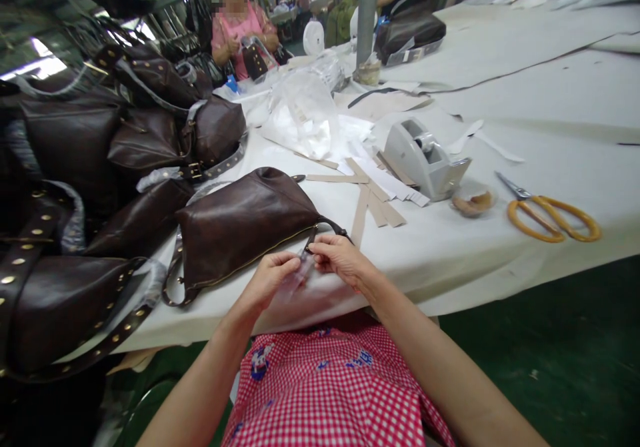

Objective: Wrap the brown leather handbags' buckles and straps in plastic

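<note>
A dark brown leather handbag (pixel 245 223) lies on its side at the table's front edge, its brass zipper towards me. At the bag's right end my right hand (pixel 337 255) pinches a small dark leather strap end (pixel 311 240). My left hand (pixel 274 275) is closed with thumb and forefinger on a thin clear plastic piece (pixel 299 277), just beside the strap. The plastic is blurred and its exact kind does not show. Both hands are close together, above the cloth-covered table edge.
Several brown bags (pixel 70 147) are piled at left, with a studded strap (pixel 30 260). A grey tape dispenser (pixel 417 157), paper strips (pixel 375 193), orange-handled scissors (pixel 547 217) and plastic wrap (pixel 305 110) lie on the table (pixel 540 107). Beyond a post (pixel 367 20), a co-worker (pixel 243 33) handles a bag.
</note>
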`<state>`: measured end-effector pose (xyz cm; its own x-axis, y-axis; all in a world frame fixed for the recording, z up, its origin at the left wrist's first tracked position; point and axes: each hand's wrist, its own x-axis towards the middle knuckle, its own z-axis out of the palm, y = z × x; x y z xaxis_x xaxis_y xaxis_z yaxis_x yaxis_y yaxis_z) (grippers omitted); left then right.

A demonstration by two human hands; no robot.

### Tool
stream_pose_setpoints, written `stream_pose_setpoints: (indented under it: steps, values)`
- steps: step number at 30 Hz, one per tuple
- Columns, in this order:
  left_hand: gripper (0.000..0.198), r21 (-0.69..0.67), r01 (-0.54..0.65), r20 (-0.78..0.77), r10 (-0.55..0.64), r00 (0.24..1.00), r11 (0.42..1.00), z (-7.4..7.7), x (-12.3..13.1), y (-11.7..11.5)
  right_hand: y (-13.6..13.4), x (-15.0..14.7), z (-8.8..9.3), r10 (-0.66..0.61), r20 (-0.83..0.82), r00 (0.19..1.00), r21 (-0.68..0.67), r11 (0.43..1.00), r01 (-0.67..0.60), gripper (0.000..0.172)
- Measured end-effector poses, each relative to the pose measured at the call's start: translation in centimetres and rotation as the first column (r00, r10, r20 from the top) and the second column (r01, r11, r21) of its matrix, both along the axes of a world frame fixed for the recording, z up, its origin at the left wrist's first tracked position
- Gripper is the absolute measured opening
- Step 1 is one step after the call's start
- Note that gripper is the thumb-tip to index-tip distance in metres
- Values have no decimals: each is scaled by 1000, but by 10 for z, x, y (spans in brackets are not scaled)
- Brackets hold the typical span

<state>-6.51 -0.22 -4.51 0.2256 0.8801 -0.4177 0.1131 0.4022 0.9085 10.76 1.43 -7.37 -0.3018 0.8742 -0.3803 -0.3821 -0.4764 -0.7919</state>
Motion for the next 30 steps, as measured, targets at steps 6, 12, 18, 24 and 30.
stream_pose_setpoints:
  steps: [6,12,18,24,30]
  values:
    - [42,-83,9,60,-4,998,997,0,2,9,-1,-2,3,-2,47,999,25,1000,1,21]
    - [43,-121,66,52,-60,997,990,3,3,20,-1,-5,5,-1,76,997,19,1000,0,15]
    - [40,-95,53,64,-47,997,994,4,9,31,-2,3,-1,-15,158,987,102,995,-1,27]
    - [28,-209,40,196,2,981,977,-5,14,32,4,19,-5,-123,567,814,337,937,-92,39]
    - [14,-254,-29,230,90,969,967,-5,28,36,18,22,1,-211,691,692,454,871,-187,37]
